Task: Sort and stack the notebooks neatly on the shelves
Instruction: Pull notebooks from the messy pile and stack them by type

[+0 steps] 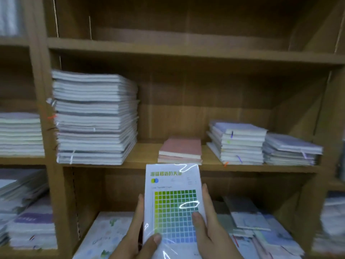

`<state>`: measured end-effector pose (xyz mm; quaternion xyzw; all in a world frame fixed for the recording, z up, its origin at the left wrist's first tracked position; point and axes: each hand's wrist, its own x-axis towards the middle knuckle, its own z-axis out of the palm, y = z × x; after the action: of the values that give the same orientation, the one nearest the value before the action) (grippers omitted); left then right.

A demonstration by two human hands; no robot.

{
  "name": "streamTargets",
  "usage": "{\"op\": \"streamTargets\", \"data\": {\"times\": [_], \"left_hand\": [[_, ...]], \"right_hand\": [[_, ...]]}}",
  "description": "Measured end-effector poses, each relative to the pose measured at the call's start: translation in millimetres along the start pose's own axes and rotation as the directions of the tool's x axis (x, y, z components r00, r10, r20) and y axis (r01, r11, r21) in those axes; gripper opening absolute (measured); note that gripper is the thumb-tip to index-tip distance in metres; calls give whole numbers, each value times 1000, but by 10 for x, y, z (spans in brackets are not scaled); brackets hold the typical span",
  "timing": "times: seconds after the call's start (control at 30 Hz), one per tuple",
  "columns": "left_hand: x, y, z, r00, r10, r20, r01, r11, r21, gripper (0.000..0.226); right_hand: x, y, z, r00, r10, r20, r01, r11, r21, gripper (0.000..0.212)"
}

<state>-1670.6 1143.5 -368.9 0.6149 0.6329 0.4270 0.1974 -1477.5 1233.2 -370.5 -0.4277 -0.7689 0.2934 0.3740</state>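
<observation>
I hold a plastic-wrapped white notebook (173, 208) with a green-to-blue colour grid on its cover, upright in front of the wooden shelves. My left hand (138, 232) grips its left edge, thumb on the lower cover. My right hand (207, 227) grips the right edge, thumb on the grid. Just above it, on the middle shelf (147, 156), lies a short pile of pink notebooks (181, 149). A tall white stack (95, 118) stands at the shelf's left; two lower stacks (240, 143) (291, 149) sit at the right.
The upper shelf (186, 51) shows nothing on it. On the lower shelf lie flat notebooks with pale printed covers (108, 232) and a loose, skewed pile (257, 225). Neighbouring bays at left (20, 133) and right (334, 221) hold more stacks.
</observation>
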Motion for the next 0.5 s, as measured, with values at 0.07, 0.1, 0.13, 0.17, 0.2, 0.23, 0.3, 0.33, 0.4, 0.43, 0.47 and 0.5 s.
{"op": "streamTargets", "data": {"times": [0.07, 0.1, 0.13, 0.17, 0.2, 0.23, 0.3, 0.33, 0.4, 0.43, 0.47, 0.5], "left_hand": [[-44, 265, -77, 996, 6, -93, -8, 1000, -27, 96], [-58, 332, -103, 992, 8, -126, -16, 998, -64, 92], [-64, 407, -128, 985, 47, -167, -62, 994, -87, 87], [-46, 432, -148, 975, 75, -209, -104, 986, -128, 80], [-4, 471, -187, 965, 85, -250, -128, 978, -163, 74], [77, 529, -224, 971, 81, -225, -127, 972, -199, 67], [349, 661, -363, 981, 69, -180, -115, 958, -262, 59], [511, 732, -431, 983, 71, -171, -118, 953, -281, 56], [835, 862, -560, 972, 94, -215, -153, 948, -279, 47], [991, 909, -593, 969, 90, -232, -155, 947, -281, 42], [1108, 950, -605, 968, 67, -243, -140, 945, -294, 37], [1203, 974, -606, 969, 45, -244, -121, 944, -306, 34]], "right_hand": [[-35, -173, -118, 998, 5, -70, -5, 1000, 0, 69], [-40, -257, -180, 994, 11, -110, -7, 999, 38, 67], [-29, -328, -251, 991, 14, -137, -3, 996, 84, 65], [-1, -410, -335, 989, 8, -145, 11, 992, 128, 62], [61, -474, -417, 992, -3, -130, 26, 984, 177, 60], [152, -534, -500, 994, -18, -105, 41, 975, 218, 58], [386, -694, -666, 997, -36, -61, 52, 959, 280, 53], [522, -781, -738, 998, -48, -49, 60, 952, 300, 48], [809, -914, -808, 997, -37, -62, 55, 943, 328, 38], [945, -944, -824, 997, -22, -71, 45, 934, 354, 34], [1064, -937, -829, 997, 5, -79, 24, 927, 374, 31], [1157, -925, -840, 997, 24, -74, 6, 923, 384, 30]]}}
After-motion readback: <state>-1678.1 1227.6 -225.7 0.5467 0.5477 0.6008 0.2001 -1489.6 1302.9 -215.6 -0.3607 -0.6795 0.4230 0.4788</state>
